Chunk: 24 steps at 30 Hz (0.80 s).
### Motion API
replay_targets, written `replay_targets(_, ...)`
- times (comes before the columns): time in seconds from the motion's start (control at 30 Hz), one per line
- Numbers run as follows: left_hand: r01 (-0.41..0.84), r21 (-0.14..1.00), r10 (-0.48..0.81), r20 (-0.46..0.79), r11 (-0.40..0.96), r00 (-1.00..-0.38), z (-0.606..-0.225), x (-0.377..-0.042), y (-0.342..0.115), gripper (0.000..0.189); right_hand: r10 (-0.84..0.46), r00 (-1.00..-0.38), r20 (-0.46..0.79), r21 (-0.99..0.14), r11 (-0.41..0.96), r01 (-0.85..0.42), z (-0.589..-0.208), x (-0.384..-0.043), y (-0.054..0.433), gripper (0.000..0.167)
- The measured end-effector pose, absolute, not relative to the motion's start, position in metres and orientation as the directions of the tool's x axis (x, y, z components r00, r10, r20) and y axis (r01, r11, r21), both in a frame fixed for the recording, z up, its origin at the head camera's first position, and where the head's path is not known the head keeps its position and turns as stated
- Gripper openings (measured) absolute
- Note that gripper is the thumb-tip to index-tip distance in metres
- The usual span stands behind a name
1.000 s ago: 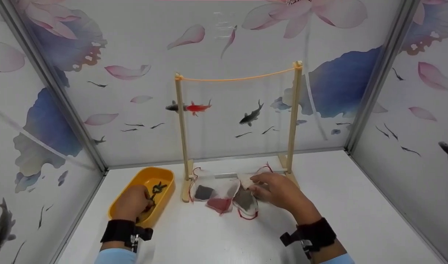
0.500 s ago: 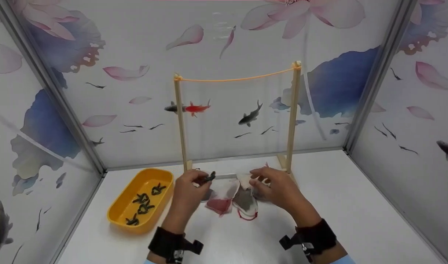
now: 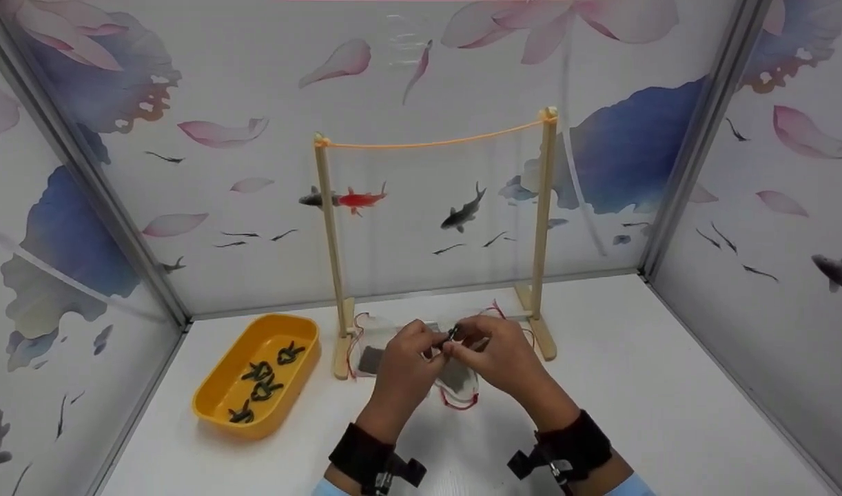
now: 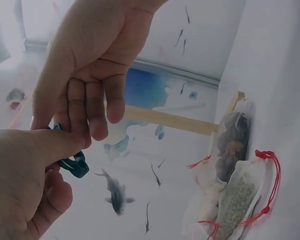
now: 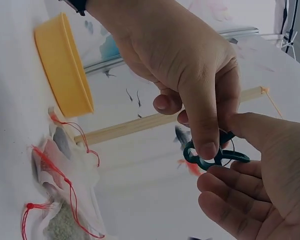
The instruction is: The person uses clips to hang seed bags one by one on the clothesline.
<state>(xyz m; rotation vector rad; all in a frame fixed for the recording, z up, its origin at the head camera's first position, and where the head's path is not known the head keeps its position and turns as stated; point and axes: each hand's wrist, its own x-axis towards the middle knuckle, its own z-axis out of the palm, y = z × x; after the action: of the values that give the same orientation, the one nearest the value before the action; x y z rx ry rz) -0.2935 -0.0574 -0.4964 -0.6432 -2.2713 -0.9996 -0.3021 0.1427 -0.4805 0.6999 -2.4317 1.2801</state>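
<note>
A dark green plastic clothespin with a thin wire spring (image 5: 205, 161) is held in the air between both hands. My left hand (image 3: 408, 368) pinches it, the thumb lying over its looped end. From the other side, my right hand (image 3: 507, 355) grips the opposite end between thumb and index finger, its other fingers loosely bent. Under the hands lie several mesh drawstring bags with red cords. One has green-grey herbs (image 4: 237, 200), another dark round pieces (image 4: 232, 140), another pinkish contents (image 5: 50, 167). A bag with grey contents (image 3: 371, 359) shows left of the hands, which partly cover the pile.
Behind the bags stands a wooden frame (image 3: 541, 234), an orange cord (image 3: 435, 145) strung between its post tops. To the left is a yellow tray (image 3: 207, 413) with several more green clothespins (image 3: 262, 390). Printed panels (image 3: 255, 275) enclose the white table (image 3: 600, 331) at back and sides.
My left hand has come out of the yellow tray with a clothespin and moved right, over the bags. My right hand, earlier beside the bags, now meets it and grips the clothespin too.
</note>
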Motion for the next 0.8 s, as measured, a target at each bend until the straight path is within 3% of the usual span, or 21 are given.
replay_targets(0.1, 0.617, 0.499, 0.201, 0.655, 0.609, -0.729, -0.499, -0.297, -0.063, 0.015, -0.263, -0.828, 0.495, -0.674, 0.485, -0.557, -0.481, -0.305, 0.143, 0.021)
replay_targets(0.2, 0.535, 0.537, 0.168, 0.586, 0.652, -0.793, -0.505, -0.305, -0.075, 0.018, -0.224, -0.832, 0.507, -0.671, 0.503, -0.545, -0.483, -0.31, 0.146, 0.015)
replay_targets(0.33, 0.276, 0.573, 0.028, 0.403, 0.772, -0.915, -0.522, -0.327, -0.101, 0.023, -0.169, -0.837, 0.52, -0.675, 0.519, -0.524, -0.489, -0.317, 0.151, 0.009)
replay_targets(0.4, 0.141, 0.556, -0.057, 0.323, 0.82, -0.945, -0.535, -0.339, -0.116, 0.023, -0.151, -0.841, 0.519, -0.683, 0.517, -0.515, -0.493, -0.321, 0.154, 0.007)
replay_targets(0.57, -0.047, 0.511, -0.189, 0.231, 0.858, -0.954, -0.564, -0.356, -0.146, 0.036, -0.109, -0.863, 0.492, -0.729, 0.49, -0.478, -0.5, -0.327, 0.159, 0.003)
replay_targets(0.7, -0.069, 0.513, -0.201, 0.207, 0.856, -0.958, -0.573, -0.361, -0.156, 0.052, -0.077, -0.877, 0.474, -0.758, 0.472, -0.45, -0.503, -0.328, 0.16, 0.003)
replay_targets(0.8, -0.078, 0.515, -0.209, 0.203, 0.854, -0.957, -0.574, -0.367, -0.157, 0.052, -0.073, -0.887, 0.456, -0.768, 0.47, -0.434, -0.504, -0.329, 0.161, 0.004)
